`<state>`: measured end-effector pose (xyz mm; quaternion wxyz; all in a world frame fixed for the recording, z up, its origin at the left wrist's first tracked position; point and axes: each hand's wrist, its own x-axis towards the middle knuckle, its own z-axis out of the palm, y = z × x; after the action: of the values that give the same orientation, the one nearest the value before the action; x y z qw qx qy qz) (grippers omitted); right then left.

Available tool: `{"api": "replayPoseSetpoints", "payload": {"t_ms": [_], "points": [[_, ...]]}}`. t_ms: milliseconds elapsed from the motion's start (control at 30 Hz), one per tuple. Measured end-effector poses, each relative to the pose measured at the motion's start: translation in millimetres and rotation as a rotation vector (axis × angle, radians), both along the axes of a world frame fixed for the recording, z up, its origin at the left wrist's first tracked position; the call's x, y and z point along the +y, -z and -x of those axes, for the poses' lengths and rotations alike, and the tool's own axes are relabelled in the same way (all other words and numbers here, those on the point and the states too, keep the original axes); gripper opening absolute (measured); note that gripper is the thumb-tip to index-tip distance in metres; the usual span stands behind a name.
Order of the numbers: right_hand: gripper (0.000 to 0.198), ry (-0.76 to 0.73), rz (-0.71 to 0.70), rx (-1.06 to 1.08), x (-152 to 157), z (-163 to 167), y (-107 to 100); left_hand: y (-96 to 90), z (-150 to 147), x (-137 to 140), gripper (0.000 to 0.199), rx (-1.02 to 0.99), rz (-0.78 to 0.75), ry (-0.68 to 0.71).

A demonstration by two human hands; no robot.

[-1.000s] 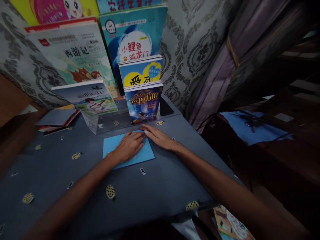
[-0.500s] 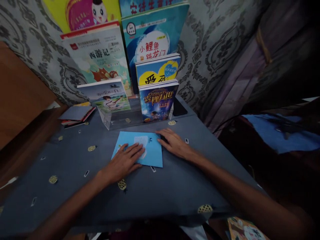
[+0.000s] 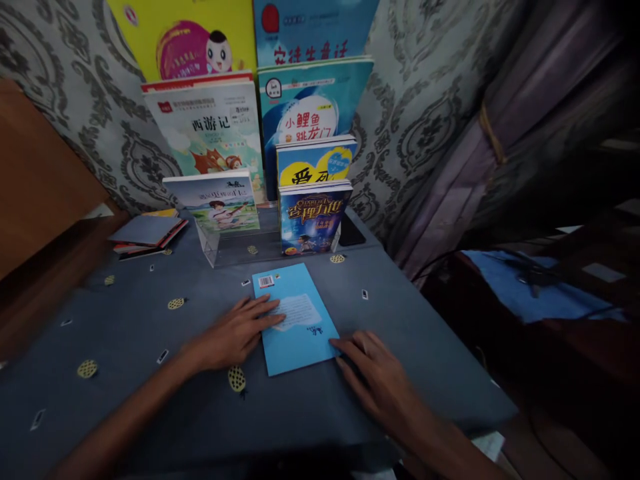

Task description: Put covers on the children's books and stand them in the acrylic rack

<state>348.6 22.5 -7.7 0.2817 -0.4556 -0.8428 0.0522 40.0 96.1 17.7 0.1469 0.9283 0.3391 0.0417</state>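
A light blue book (image 3: 295, 347) lies flat on the table, a barcode at its far left corner and small printed text in its middle. My left hand (image 3: 240, 330) rests with spread fingers on the book's left edge, the fingertips on the cover. At the book's near right corner, my right hand (image 3: 373, 373) touches the edge with its fingertips, its fingers stretched out. Neither hand grasps the book.
Behind the book stands a clear display rack (image 3: 235, 247) holding several upright books, among them a dark blue book (image 3: 315, 217). A black phone (image 3: 351, 230) lies beside it. Stacked thin books (image 3: 147, 230) sit at the left. The patterned tablecloth (image 3: 150, 420) covers the table.
The blue book has turned clockwise from lying crosswise to pointing mostly away from me. My right hand has come nearer with its corner; my left hand has shifted to the book's left edge.
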Motion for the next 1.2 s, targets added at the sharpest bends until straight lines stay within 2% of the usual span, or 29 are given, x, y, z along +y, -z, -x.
{"api": "replayPoseSetpoints", "payload": {"t_ms": [133,267,333,467,533,667,767,900,1200], "points": [[0.025,0.028,0.0,-0.095,15.5,-1.9,-8.1,6.4,-1.2,14.8,0.046,-0.04,-0.072,-0.048],[0.029,0.018,-0.004,-0.128,43.8,11.4,-21.6,16.8,-3.7,30.7,0.039,-0.08,-0.248,-0.299],[0.031,-0.078,0.039,-0.079,61.1,30.0,-27.0,24.6,-5.7,34.7,0.036,-0.117,-0.308,-0.37],[0.04,-0.271,0.155,0.012,98.0,81.9,-29.4,38.8,-7.3,35.6,0.036,-0.177,-0.376,-0.394],[0.048,-0.355,0.208,0.005,114.6,106.1,-28.0,42.2,-5.3,35.8,0.034,-0.197,-0.369,-0.4],[0.047,-0.433,0.296,0.021,138.1,132.3,-23.1,41.1,1.0,38.6,0.03,-0.251,-0.334,-0.4],[0.053,-0.434,0.329,0.019,146.3,132.0,-16.5,38.2,2.4,39.5,0.029,-0.259,-0.353,-0.4],[0.06,-0.408,0.295,-0.028,149.3,117.7,-6.2,36.4,-0.2,37.6,0.028,-0.218,-0.391,-0.408],[0.062,-0.227,0.272,-0.098,156.1,56.1,6.1,35.7,-2.9,35.6,0.035,-0.176,-0.413,-0.429]]}}
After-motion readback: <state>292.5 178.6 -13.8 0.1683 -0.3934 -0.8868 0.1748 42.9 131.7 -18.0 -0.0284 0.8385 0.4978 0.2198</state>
